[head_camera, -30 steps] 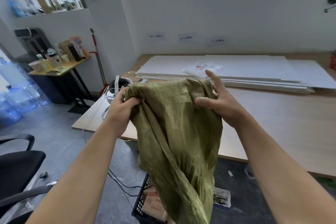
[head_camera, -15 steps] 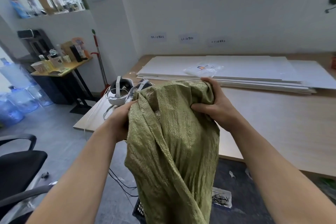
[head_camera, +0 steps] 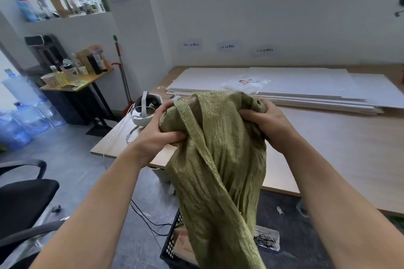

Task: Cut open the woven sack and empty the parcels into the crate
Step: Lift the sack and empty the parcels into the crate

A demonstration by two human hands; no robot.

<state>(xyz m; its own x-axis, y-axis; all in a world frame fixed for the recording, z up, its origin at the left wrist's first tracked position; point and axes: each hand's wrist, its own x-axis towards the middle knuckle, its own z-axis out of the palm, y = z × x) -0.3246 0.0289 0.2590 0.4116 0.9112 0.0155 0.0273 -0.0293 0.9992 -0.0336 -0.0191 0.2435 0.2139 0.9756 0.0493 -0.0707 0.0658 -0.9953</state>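
A limp olive-green woven sack hangs in front of me, bunched at its top between both hands. My left hand grips the bunched cloth on its left side. My right hand clutches the folds on the right. The sack's lower end drapes down over a black plastic crate on the floor. Brown cardboard parcels show inside the crate beside the cloth; most of the crate is hidden by the sack.
A long wooden table stands ahead with a stack of white boards and a white headset at its left corner. A black office chair is at my left. Cables run on the floor.
Both hands have gathered more of the sack's top: the right hand's fingers went from spread to curled into the cloth, and the hands sit lower and closer together.
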